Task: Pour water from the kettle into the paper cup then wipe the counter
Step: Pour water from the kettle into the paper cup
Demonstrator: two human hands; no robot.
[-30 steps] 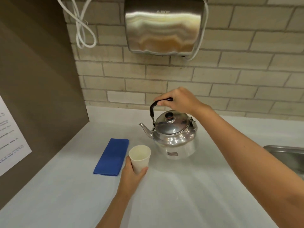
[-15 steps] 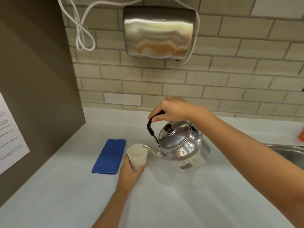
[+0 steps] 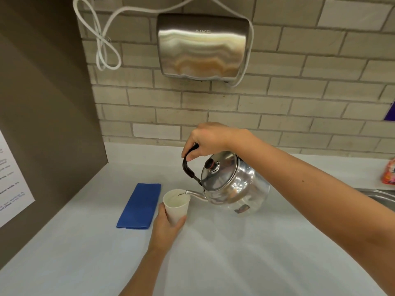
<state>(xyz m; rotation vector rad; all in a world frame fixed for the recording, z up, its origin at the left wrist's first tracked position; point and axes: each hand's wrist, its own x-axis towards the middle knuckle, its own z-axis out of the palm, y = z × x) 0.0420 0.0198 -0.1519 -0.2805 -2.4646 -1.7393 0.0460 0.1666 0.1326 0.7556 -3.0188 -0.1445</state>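
Observation:
A shiny steel kettle [image 3: 233, 184] with a black handle hangs tilted to the left above the white counter [image 3: 235, 253]. My right hand [image 3: 207, 139] grips its handle from above. The spout tip sits over the rim of a white paper cup [image 3: 176, 207], which stands on the counter with my left hand [image 3: 166, 229] wrapped around its lower half. Whether water is running from the spout is too fine to tell. A folded blue cloth [image 3: 140, 206] lies flat just left of the cup.
A steel hand dryer [image 3: 203, 45] with a white cord hangs on the brick wall. A brown side panel [image 3: 42, 103] with a paper notice closes the left. A sink edge [image 3: 380, 197] and an orange packet [image 3: 389, 174] sit at the right.
My right hand lifted the kettle off the counter and tipped it further left, bringing the spout over the cup. My left hand kept holding the cup in place.

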